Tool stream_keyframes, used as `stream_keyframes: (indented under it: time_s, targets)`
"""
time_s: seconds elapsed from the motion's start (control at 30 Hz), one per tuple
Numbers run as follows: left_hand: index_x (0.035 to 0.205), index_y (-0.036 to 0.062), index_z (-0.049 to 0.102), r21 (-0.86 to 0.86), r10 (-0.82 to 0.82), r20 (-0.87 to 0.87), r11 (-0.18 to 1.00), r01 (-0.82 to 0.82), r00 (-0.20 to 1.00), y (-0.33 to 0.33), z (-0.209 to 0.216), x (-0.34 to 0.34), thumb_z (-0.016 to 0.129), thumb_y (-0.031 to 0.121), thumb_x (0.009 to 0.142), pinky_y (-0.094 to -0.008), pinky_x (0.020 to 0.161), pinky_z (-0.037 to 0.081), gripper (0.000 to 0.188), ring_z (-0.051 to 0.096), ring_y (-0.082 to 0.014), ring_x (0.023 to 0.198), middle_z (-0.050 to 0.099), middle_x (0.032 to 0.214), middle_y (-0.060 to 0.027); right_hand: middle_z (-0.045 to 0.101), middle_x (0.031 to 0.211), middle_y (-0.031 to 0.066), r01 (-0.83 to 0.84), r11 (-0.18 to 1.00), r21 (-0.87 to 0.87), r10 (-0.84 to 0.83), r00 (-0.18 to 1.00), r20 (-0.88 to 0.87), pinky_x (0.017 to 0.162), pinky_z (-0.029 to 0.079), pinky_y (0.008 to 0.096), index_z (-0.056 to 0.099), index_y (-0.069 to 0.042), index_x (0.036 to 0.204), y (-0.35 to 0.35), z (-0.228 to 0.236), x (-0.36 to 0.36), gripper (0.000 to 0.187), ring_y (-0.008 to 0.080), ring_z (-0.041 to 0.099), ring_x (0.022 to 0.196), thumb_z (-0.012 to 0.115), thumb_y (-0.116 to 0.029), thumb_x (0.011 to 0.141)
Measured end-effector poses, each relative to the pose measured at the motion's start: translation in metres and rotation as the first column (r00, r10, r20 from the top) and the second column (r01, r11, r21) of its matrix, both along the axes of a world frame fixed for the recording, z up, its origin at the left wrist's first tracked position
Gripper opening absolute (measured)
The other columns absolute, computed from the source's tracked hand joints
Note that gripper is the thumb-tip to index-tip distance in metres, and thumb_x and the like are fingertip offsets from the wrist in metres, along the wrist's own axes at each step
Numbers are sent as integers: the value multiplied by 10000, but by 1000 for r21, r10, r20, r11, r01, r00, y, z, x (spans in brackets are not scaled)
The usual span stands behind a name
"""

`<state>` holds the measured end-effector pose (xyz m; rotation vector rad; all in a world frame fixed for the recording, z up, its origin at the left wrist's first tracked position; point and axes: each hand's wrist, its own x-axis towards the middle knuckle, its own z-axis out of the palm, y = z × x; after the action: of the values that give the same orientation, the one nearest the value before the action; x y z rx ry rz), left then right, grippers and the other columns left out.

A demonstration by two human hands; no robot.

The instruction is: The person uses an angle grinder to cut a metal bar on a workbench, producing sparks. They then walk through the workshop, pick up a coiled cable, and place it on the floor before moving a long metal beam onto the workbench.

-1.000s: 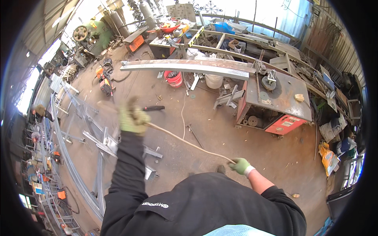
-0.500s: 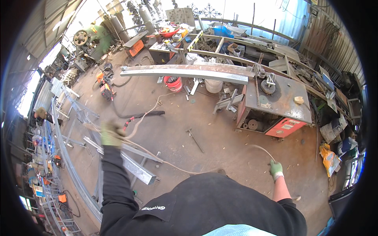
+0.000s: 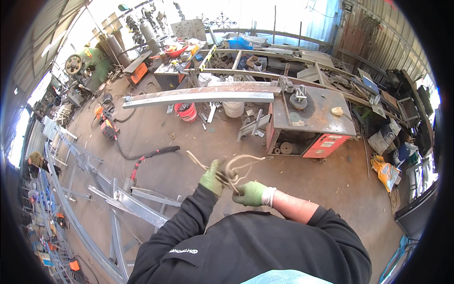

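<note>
In front of my body both gloved hands are close together on a loosely coiled beige rope (image 3: pixel 243 160). My left hand (image 3: pixel 213 178), in a green glove, is closed round the bunched loops, and one free end sticks out beyond it to the upper left. My right hand (image 3: pixel 251 194), also in a green glove with a white cuff, grips the rope's lower part just right of the left hand. The rope is off the floor. Whether it is a plain rope or a covered cable, I cannot tell.
Galvanised steel frames (image 3: pixel 142 208) lie at the left. Long metal beams (image 3: pixel 198 98) span ahead, ending at a steel workbench (image 3: pixel 312 113) with a red front. A red bucket (image 3: pixel 186 113) stands under the beams. A dark hose (image 3: pixel 151 154) trails across the floor. A person (image 3: pixel 38 161) is at far left.
My hands, wide apart before with the rope stretched between them and trailing on the floor, have come together. The rope is now gathered in loops. The view has shifted slightly right.
</note>
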<state>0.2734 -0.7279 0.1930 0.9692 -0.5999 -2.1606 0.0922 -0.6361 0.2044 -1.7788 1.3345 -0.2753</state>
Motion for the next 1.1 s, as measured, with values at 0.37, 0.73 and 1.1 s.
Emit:
stream_keyframes:
  time_s: [0.37, 0.73, 1.1]
  targets:
    - [721, 208, 462, 0, 537, 32, 843, -537, 843, -69, 9, 148, 536, 493, 1005, -390, 592, 479, 409, 273, -109, 392, 275, 483, 75, 700, 1197, 159, 590, 802, 93, -491, 740, -459, 964, 521, 412, 707, -133, 1224, 118, -176, -170, 426, 337, 662, 1125, 653, -378, 879]
    - [810, 101, 620, -77, 807, -107, 575, -814, 581, -99, 54, 275, 562, 484, 991, -348, 633, 519, 428, 312, -110, 374, 337, 447, 56, 748, 952, 164, 917, 399, -23, -887, 379, -263, 806, 547, 375, 764, -77, 1026, 212, -238, -292, 311, 263, 725, 900, 659, -355, 935]
    - [1188, 44, 681, -311, 451, 133, 865, -395, 883, -46, 41, 172, 636, 356, 980, -357, 705, 549, 378, 430, -116, 484, 409, 516, 58, 736, 808, 96, 631, 525, 571, -766, 642, -5, 656, 553, 345, 729, -17, 1002, 121, -213, -204, 406, 185, 691, 699, 509, -358, 1031]
